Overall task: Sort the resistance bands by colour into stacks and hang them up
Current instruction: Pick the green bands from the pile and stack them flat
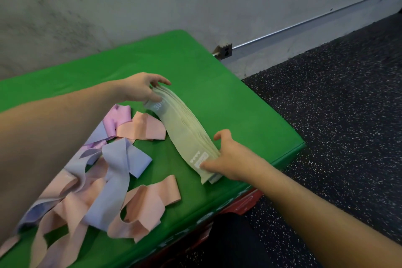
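The left hand (144, 88) and right hand (226, 156) each grip an end of the pale green stack (185, 135) (white print showing) on the table (217, 85), beside loose pink and lilac bands (113, 180).

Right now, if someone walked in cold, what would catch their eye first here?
A neat stack of pale green bands on the bright green table, held at its far end by the left hand and its near end by the right hand. Beside it, at left, sprawls an unsorted tangle of pink and lavender bands.
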Demonstrator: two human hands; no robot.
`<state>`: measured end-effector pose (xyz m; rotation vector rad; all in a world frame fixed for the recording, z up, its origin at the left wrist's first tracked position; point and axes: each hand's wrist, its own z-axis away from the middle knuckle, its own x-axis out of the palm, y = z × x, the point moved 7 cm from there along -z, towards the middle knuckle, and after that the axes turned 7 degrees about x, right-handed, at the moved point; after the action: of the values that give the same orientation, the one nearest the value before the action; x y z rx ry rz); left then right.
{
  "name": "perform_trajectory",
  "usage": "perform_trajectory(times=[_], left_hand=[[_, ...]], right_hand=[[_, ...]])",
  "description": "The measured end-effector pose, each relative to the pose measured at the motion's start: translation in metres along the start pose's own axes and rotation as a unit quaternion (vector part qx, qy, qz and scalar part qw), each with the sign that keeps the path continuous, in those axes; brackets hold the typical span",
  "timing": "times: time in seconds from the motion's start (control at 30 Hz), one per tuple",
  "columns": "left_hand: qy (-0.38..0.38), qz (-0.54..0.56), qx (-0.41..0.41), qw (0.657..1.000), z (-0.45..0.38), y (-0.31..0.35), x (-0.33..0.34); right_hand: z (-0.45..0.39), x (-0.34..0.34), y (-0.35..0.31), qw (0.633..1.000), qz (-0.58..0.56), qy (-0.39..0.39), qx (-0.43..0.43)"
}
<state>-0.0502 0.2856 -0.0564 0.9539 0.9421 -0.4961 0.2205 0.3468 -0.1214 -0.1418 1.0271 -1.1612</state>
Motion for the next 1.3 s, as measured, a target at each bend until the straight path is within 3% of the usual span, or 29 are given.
perform_trajectory(times=[0.2,0.43,0.57,0.77,1.03,1.23,1.3], left_hand=[[0.031,-0.124,0.065,0.99,0.039,0.009,-0.016],[0.117,-0.1,0.167,0.974,0.064,0.041,-0.01],[0.142,-0.126,0.173,0.967,0.057,0.057,0.01],[0.085,-0.199,0.204,0.955,0.031,0.061,0.054],[0.036,-0.272,0.166,0.947,0.007,0.034,0.078],[0.021,-0.252,0.163,0.954,0.004,0.026,0.079],[0.006,-0.186,0.151,0.971,0.0,0.028,0.078]], right_hand=[[0.0,-0.026,0.002,0.998,0.038,-0.004,-0.041],[0.02,-0.091,0.021,0.965,0.159,0.182,-0.099],[0.021,-0.096,0.045,0.93,0.275,0.232,-0.079],[0.021,-0.093,0.068,0.898,0.355,0.254,-0.059],[0.015,-0.088,0.075,0.865,0.397,0.292,-0.097],[0.009,-0.093,0.083,0.85,0.412,0.307,-0.121],[0.007,-0.093,0.085,0.871,0.384,0.273,-0.139]])
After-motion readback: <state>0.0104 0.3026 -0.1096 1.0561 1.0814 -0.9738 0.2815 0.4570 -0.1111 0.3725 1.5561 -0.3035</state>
